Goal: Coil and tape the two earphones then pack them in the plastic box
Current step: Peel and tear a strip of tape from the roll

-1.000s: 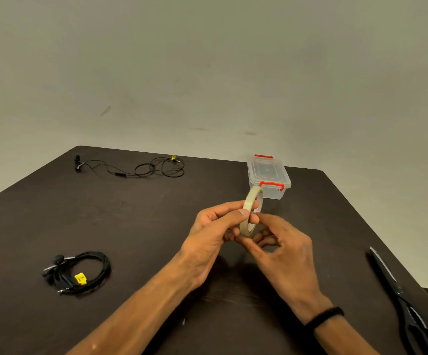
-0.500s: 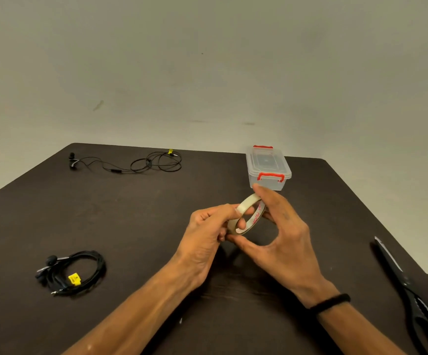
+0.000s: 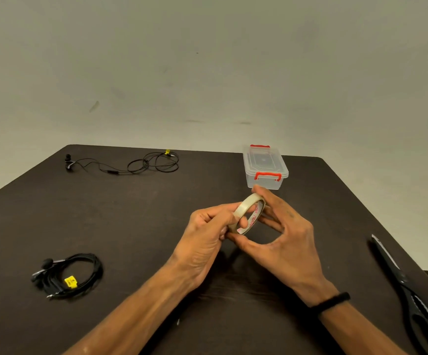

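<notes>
Clear tape roll (image 3: pixel 248 213) at frame centre, tilted, held above dark table (image 3: pixel 131 213). Left hand (image 3: pixel 207 242) pinches its near rim, thumb on top. Right hand (image 3: pixel 282 242) spans it, fingertip and thumb on opposite edges. Coiled earphone (image 3: pixel 69 276) lower left; loose earphone (image 3: pixel 131 163) upper left. Lidded plastic box (image 3: pixel 265 167) just beyond hands. Black scissors (image 3: pixel 410 290) lower right.

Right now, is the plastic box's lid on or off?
On. The plastic box sits closed, with its clear lid seated and both red latches down at the ends.
</notes>
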Demonstrator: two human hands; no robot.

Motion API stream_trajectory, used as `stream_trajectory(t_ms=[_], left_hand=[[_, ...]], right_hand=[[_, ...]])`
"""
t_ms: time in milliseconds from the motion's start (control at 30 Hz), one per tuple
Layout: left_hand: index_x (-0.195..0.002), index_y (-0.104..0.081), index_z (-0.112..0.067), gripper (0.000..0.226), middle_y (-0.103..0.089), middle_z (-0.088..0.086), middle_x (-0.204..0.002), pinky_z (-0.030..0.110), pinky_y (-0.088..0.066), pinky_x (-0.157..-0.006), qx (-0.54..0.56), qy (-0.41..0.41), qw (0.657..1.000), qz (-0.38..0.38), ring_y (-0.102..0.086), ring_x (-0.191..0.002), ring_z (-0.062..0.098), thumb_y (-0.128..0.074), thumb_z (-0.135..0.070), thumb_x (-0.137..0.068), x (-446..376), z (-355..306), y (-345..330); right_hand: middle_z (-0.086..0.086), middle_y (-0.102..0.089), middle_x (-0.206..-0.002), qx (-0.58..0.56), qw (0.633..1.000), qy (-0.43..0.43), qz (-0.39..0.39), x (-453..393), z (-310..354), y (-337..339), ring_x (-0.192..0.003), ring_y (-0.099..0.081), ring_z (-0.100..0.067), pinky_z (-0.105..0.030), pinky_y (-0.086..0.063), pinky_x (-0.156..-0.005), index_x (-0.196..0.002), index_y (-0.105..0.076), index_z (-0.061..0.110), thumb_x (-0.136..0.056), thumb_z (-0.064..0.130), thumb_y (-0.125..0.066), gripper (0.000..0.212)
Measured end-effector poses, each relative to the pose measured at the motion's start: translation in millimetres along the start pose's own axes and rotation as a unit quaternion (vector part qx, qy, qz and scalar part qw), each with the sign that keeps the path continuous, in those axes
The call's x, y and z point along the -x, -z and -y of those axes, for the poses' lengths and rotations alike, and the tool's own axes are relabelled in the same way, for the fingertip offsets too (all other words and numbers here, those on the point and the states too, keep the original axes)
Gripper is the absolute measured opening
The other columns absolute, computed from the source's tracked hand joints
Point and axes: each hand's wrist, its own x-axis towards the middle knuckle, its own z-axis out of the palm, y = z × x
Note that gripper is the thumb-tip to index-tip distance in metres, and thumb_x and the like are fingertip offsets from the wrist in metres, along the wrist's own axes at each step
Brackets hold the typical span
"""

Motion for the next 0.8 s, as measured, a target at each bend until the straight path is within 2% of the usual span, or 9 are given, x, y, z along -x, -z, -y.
stream_trajectory(t_ms=[200,367,467,567,700,800], left_hand=[[-0.113,-0.071,0.015,0.032,-0.071,-0.011,-0.071,0.010,-0.047,-0.067,-0.040,0.003,0.999,0.020,-0.063,-0.069,-0.006,-0.045,0.008,-0.095,-1,1,2],[-0.113,-0.077,0.002,0.034,-0.074,-0.010,-0.079,0.013,-0.048,-0.073,-0.039,0.005,0.999,0.015,-0.065,-0.082,-0.002,-0.048,0.007,-0.095,-3,2,3],[-0.116,-0.074,0.004,0.034,-0.075,-0.008,-0.083,0.017,-0.051,-0.076,-0.032,-0.021,0.999,0.020,-0.066,-0.088,0.001,-0.055,0.001,-0.088,-2,3,4],[-0.116,-0.074,0.005,0.040,-0.075,-0.003,-0.084,0.016,-0.051,-0.072,-0.023,-0.030,0.999,0.023,-0.067,-0.083,0.001,-0.055,-0.006,-0.082,-1,2,5],[-0.113,-0.078,-0.001,0.034,-0.070,0.000,-0.076,0.022,-0.046,-0.071,-0.020,-0.030,0.999,0.013,-0.060,-0.068,-0.001,-0.066,-0.022,-0.088,-2,2,4],[-0.107,-0.077,0.006,0.036,-0.066,0.000,-0.071,0.022,-0.045,-0.071,-0.012,-0.032,0.999,-0.005,-0.056,-0.063,0.000,-0.065,-0.021,-0.086,-2,2,3]], right_hand=[[0.004,-0.063,-0.142,-0.018,1.000,-0.011,0.003,1,2,4,-0.125,-0.066,-0.003,-0.020,-0.055,-0.101,-0.151,-0.052,0.015,-0.069,0.035,-0.094,0.093],[0.004,-0.065,-0.141,-0.030,0.999,-0.021,-0.005,2,2,3,-0.123,-0.067,-0.004,-0.022,-0.056,-0.100,-0.150,-0.053,0.016,-0.068,0.026,-0.098,0.093],[0.004,-0.065,-0.140,-0.029,0.999,-0.022,-0.009,2,3,4,-0.123,-0.067,-0.003,-0.022,-0.056,-0.100,-0.150,-0.054,0.017,-0.068,0.025,-0.098,0.093],[0.006,-0.066,-0.139,-0.033,0.999,-0.027,-0.012,3,5,5,-0.121,-0.068,-0.002,-0.020,-0.056,-0.099,-0.150,-0.054,0.017,-0.066,0.030,-0.099,0.096],[0.005,-0.062,-0.140,-0.016,1.000,-0.010,-0.017,4,8,4,-0.124,-0.066,-0.006,-0.022,-0.057,-0.099,-0.150,-0.052,0.016,-0.068,0.036,-0.096,0.095],[0.001,-0.060,-0.141,-0.008,1.000,0.012,-0.019,3,13,4,-0.125,-0.065,-0.011,-0.023,-0.058,-0.097,-0.150,-0.051,0.013,-0.071,0.039,-0.093,0.094]])
